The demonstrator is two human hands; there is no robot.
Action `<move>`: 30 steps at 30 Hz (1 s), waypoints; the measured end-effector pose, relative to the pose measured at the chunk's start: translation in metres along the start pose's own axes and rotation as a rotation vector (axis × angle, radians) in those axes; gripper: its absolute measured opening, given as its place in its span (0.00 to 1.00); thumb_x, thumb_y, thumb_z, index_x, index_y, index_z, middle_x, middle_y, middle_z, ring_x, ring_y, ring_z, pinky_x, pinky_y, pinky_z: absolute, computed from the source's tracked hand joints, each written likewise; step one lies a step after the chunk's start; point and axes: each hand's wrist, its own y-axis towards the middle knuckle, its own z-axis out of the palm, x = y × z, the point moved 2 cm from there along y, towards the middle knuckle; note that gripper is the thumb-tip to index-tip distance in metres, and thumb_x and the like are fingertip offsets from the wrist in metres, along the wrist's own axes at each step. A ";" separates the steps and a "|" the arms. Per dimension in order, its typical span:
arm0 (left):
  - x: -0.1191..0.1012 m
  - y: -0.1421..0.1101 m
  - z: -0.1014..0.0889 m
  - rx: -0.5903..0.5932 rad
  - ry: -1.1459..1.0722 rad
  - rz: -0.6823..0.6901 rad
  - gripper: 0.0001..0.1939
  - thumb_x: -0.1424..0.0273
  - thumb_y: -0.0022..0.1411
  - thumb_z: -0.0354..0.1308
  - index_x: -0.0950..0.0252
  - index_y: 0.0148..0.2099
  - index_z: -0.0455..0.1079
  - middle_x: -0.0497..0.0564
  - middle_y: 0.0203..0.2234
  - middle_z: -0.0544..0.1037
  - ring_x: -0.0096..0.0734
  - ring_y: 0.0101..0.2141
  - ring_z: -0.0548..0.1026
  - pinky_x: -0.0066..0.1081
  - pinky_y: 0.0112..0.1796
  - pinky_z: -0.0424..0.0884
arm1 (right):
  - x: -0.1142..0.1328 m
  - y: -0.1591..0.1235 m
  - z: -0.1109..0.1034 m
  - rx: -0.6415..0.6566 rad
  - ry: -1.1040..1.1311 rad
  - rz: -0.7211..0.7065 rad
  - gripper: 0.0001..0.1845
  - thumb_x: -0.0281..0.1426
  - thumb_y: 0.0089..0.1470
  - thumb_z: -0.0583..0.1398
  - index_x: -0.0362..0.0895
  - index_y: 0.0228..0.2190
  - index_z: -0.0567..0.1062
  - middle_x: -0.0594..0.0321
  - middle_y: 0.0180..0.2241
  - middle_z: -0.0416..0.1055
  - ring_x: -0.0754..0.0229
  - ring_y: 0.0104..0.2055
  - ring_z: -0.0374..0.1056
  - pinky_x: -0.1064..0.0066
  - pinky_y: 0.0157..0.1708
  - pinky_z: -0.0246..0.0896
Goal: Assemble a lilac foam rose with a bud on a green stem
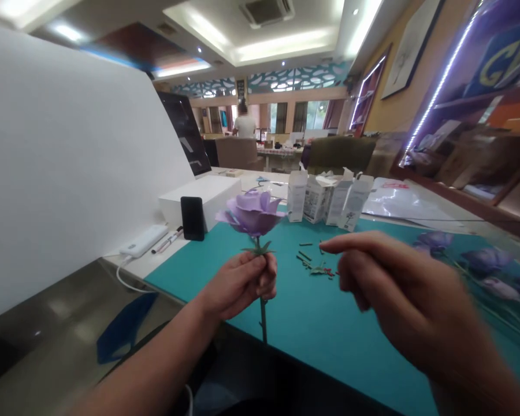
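Upright in my left hand [247, 282] is a purple artificial rose [255, 215]; thumb and fingers are closed round its green stem, just under the leafy green collar [260, 249]. The stem's lower end reaches past the front edge of the teal mat [242, 309]. My right hand [398, 289], slightly blurred, hovers over the mat with the index finger stretched out and the other fingers curled. Nothing shows in its grasp. Its fingertip is nearest to a scatter of small green stick pieces [304, 255] and tiny red pieces [328, 271]; whether it touches one I cannot tell.
Several purple flowers [485, 260] lie at the right. White open boxes [316, 199] stand at the mat's back. On the left are a black phone [192, 218] against a white box [212, 193], a power bank [144, 241] and pens [167, 240]. A person [245, 124] is far behind.
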 end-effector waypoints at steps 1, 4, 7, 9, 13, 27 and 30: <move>-0.005 0.008 0.002 0.018 -0.022 0.004 0.15 0.60 0.54 0.68 0.68 0.29 0.73 0.43 0.17 0.64 0.19 0.18 0.59 0.25 0.24 0.60 | 0.005 0.023 0.005 0.067 0.037 0.115 0.14 0.37 0.62 0.54 0.47 0.46 0.74 0.62 0.30 0.73 0.64 0.25 0.68 0.73 0.24 0.65; -0.014 0.033 0.008 0.037 -0.035 0.045 0.14 0.62 0.55 0.67 0.68 0.29 0.72 0.43 0.18 0.64 0.19 0.19 0.60 0.24 0.24 0.61 | 0.007 0.053 0.033 0.386 0.263 0.328 0.13 0.39 0.57 0.58 0.45 0.41 0.73 0.63 0.33 0.73 0.68 0.20 0.65 0.75 0.20 0.64; -0.017 0.058 0.016 0.035 -0.026 0.061 0.14 0.61 0.55 0.66 0.67 0.30 0.71 0.42 0.18 0.64 0.19 0.19 0.61 0.23 0.24 0.60 | 0.000 0.055 0.060 0.484 0.406 0.385 0.11 0.36 0.55 0.58 0.43 0.38 0.71 0.63 0.35 0.72 0.69 0.19 0.64 0.76 0.18 0.62; -0.019 0.073 0.021 0.033 -0.017 0.059 0.15 0.60 0.56 0.65 0.67 0.30 0.70 0.41 0.18 0.63 0.18 0.19 0.60 0.23 0.24 0.58 | -0.007 0.059 0.068 0.421 0.422 0.389 0.08 0.35 0.56 0.55 0.42 0.32 0.70 0.65 0.29 0.70 0.70 0.18 0.62 0.76 0.18 0.60; -0.031 0.101 0.030 0.050 0.206 0.085 0.13 0.61 0.56 0.64 0.66 0.35 0.72 0.44 0.23 0.69 0.21 0.25 0.67 0.25 0.30 0.62 | -0.016 0.081 0.062 0.320 0.451 0.366 0.12 0.37 0.56 0.53 0.42 0.26 0.68 0.63 0.25 0.70 0.68 0.20 0.64 0.76 0.19 0.56; -0.116 0.167 0.001 -0.086 0.955 0.715 0.19 0.67 0.63 0.54 0.59 0.57 0.61 0.55 0.54 0.68 0.33 0.42 0.73 0.34 0.40 0.71 | -0.060 0.132 0.038 0.361 0.652 0.389 0.22 0.49 0.53 0.58 0.42 0.30 0.69 0.61 0.27 0.72 0.67 0.20 0.64 0.75 0.19 0.59; -0.121 0.176 0.010 -0.012 1.127 0.889 0.22 0.70 0.63 0.56 0.58 0.59 0.61 0.56 0.57 0.66 0.37 0.47 0.72 0.38 0.45 0.71 | -0.062 0.133 0.043 0.362 0.618 0.422 0.20 0.47 0.54 0.58 0.42 0.28 0.68 0.63 0.24 0.71 0.68 0.18 0.63 0.76 0.18 0.57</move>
